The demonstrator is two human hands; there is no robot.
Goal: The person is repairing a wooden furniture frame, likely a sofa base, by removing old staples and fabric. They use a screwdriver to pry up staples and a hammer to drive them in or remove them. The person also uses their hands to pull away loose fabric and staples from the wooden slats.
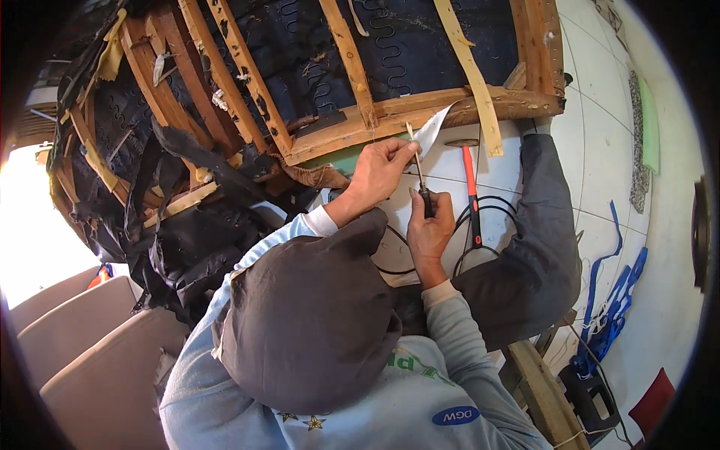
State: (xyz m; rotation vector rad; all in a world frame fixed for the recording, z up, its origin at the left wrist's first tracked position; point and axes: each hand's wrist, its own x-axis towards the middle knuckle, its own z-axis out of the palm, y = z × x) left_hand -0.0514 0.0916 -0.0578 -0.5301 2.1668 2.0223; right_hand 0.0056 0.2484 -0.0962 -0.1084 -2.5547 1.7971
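My right hand [429, 229] is closed round the dark handle of a slim metal tool [426, 201], like a screwdriver, held tip up. My left hand [381, 169] pinches near the tool's tip, where a small pale piece shows; exactly what is between the fingers is unclear. Just beyond them a white flap [433, 129] hangs from the bottom rail [334, 137] of an upturned wooden furniture frame. A hammer [471, 191] with a red and black handle lies on the tiled floor right of my hands, over loops of black cable [496, 208].
Torn black fabric [187, 255] and yellow strips [471, 75] hang off the frame. My trousered leg [544, 232] bends along the right. Pale grey panels [105, 367] stand at lower left. Blue straps [615, 307], a green foam strip [649, 127] and a timber piece [547, 397] lie at right.
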